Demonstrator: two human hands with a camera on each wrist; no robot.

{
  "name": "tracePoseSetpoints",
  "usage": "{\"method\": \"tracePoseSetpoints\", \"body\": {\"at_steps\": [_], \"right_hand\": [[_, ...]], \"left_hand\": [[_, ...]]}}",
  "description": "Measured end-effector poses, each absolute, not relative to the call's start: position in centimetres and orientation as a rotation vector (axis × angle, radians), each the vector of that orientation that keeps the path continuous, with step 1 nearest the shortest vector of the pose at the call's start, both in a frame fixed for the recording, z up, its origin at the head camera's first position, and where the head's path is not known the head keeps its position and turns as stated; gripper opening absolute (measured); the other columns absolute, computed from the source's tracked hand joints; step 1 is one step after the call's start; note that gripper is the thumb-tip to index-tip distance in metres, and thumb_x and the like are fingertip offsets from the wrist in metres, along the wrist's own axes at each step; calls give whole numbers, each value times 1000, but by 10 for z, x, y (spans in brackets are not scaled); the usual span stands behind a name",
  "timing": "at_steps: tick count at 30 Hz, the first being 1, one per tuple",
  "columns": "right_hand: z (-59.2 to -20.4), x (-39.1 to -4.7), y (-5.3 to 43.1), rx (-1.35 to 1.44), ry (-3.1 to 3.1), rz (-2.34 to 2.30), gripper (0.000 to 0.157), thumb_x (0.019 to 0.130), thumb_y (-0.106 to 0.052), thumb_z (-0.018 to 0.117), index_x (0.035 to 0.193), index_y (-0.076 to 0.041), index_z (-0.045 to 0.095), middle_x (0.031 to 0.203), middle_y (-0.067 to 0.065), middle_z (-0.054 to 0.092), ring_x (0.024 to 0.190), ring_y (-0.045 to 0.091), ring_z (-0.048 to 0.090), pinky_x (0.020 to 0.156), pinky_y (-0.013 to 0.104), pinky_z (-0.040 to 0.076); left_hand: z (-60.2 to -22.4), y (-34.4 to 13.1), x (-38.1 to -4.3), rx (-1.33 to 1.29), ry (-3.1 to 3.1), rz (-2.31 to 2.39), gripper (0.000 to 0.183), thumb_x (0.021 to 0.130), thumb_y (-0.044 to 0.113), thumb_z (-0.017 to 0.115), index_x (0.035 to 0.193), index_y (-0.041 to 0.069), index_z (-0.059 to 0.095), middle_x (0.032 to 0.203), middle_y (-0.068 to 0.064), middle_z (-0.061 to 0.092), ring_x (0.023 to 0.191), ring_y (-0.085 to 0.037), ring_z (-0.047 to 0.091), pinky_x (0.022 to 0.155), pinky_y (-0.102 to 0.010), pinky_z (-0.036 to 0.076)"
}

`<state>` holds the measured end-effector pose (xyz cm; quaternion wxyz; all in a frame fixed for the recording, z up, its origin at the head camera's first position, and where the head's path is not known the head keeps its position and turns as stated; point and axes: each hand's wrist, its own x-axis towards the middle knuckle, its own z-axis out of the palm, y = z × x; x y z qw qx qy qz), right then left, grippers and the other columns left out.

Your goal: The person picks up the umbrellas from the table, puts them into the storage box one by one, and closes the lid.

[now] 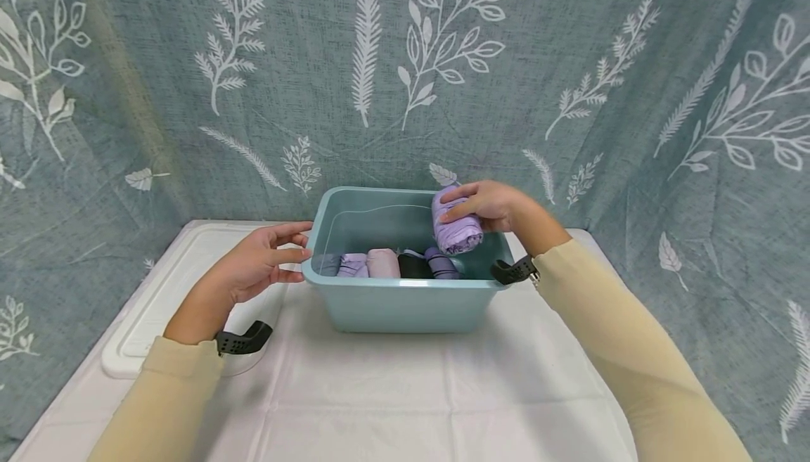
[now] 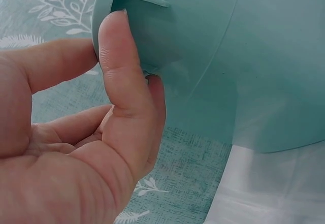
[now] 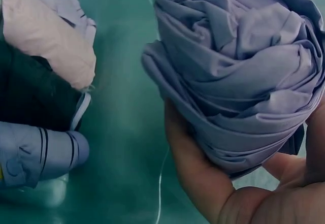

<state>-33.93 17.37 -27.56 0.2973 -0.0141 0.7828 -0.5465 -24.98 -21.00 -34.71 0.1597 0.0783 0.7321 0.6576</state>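
A rolled lilac fabric bundle (image 1: pixel 457 226) is gripped by my right hand (image 1: pixel 490 205) above the right part of a teal plastic bin (image 1: pixel 405 307). In the right wrist view, thumb and fingers curl round the lower part of this creased bundle (image 3: pixel 238 71). My left hand (image 1: pixel 262 258) pinches the bin's left rim; in the left wrist view the thumb lies across the rim (image 2: pixel 101 10). Along the bin's near wall sit a patterned lilac bundle (image 1: pixel 353 266), a pale pink one (image 1: pixel 383 264), a dark one (image 1: pixel 414 266) and a purple one with dark bands (image 1: pixel 441 264).
A white lid-like panel (image 1: pixel 158 300) lies on the left of the white-covered table (image 1: pixel 367 399), under my left forearm. Part of another white panel (image 1: pixel 581 238) shows behind my right arm. A teal leaf-patterned curtain (image 1: pixel 304 61) hangs close behind the bin.
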Motion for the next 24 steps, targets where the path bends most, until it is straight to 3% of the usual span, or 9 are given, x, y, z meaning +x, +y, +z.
{"method": "tracePoseSetpoints", "body": {"at_steps": [16, 21, 24], "right_hand": [[-293, -355, 151, -4, 2020, -1198, 58, 94, -5, 72, 148, -3, 50, 142, 20, 54, 106, 25, 65, 82, 34, 61], [-298, -358, 148, 5, 2023, -1107, 51, 95, -4, 71, 142, -1, 53, 131, 18, 58, 107, 26, 64, 93, 39, 59], [-299, -359, 148, 2, 2032, -1047, 50, 95, -4, 71, 141, 0, 54, 133, 18, 58, 112, 27, 62, 101, 43, 56]], "left_hand": [[-347, -211, -249, 232, 2101, 1874, 72, 101, 8, 64, 162, 3, 26, 119, -5, 46, 89, -6, 67, 77, -28, 62], [-348, -211, -250, 240, 2092, 1881, 73, 101, 9, 64, 162, 2, 26, 120, -5, 45, 89, -6, 65, 77, -28, 62], [-349, -211, -250, 243, 2088, 1883, 72, 101, 8, 64, 162, 2, 26, 119, -4, 46, 89, -6, 65, 77, -28, 62]]}}
